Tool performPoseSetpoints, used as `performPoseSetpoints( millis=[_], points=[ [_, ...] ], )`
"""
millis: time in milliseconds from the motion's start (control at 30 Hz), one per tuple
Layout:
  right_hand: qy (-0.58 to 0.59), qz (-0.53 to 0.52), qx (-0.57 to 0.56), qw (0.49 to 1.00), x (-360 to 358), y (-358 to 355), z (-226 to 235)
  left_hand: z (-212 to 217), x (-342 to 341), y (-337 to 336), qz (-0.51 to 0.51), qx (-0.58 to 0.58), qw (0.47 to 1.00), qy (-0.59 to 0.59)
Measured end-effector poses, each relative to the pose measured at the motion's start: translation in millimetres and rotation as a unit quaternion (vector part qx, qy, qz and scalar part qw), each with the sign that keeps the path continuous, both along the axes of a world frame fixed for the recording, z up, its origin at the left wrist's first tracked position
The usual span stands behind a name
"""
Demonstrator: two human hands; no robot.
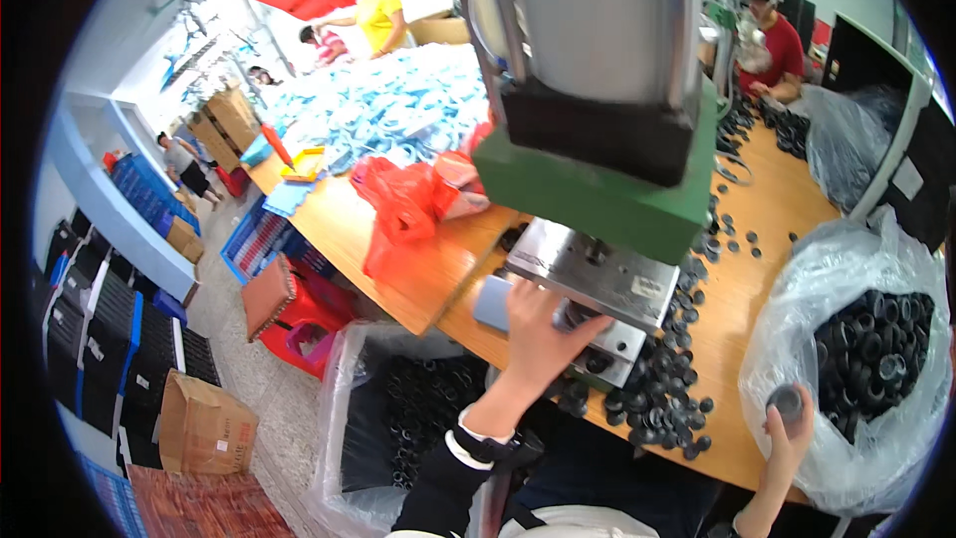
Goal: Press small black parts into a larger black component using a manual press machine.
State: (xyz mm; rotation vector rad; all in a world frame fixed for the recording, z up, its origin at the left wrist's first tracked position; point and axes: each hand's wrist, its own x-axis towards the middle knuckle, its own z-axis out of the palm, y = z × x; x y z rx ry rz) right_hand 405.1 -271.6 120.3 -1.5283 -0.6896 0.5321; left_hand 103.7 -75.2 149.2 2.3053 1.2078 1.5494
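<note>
A worker's right hand [787, 438] pinched one dark round cap [785, 402] between thumb and fingers, just beside the rim of one clear plastic bag [782, 309] filled with black round parts [866, 369], too many to count. The left hand [546, 331] reached in at the front of one bench press [597, 194], its thumb spread away from the fingers and one dark round piece [576, 315] lying between them; whether the hand gripped that piece could not be told. One black wristband [483, 446] circled the left wrist.

Two steel plates made up the tooling: an upper plate [588, 274] above the fingers and a lower plate [622, 341] beneath, partly covered by the hand. One light-blue block [490, 304] sat just left of the hand. Dozens of loose black caps [662, 394] crowded the bench [732, 339] to the right of the tooling, their exact number hidden by overlap.

Below the bench's edge, one bin with a clear liner [336, 418] held a mass of black rings [423, 403]. Farther off lay one red plastic bag [403, 204] and a heap of light-blue pieces [383, 105], uncountable. Beyond stood one person in yellow [380, 20]; one in dark red [777, 55] was behind the press, at right.
</note>
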Motion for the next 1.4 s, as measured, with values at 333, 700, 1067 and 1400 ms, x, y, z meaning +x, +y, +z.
performPoseSetpoints(
  millis=[333, 700, 1067, 1400],
  points=[
    [-0.011, 0.026, -0.060, 0.998, 36.5, -15.0, -46.1, -4.5, -5.7, -8.2, 0.028, 0.027, 0.998, -0.039],
    [-0.072, 0.101, 0.002, 0.992, 33.9, -20.1, -48.4, -140.6, -92.1, 72.9, 0.085, -0.080, 0.961, 0.253],
    [-0.116, 0.175, -0.011, 0.978, 15.4, -1.8, -63.1, -143.7, -88.1, 71.3, 0.101, -0.098, 0.963, 0.231],
    [-0.207, 0.219, 0.038, 0.953, 15.6, -13.1, -29.3, -134.4, -84.7, 58.3, 0.085, -0.139, 0.977, 0.136]
  ],
)
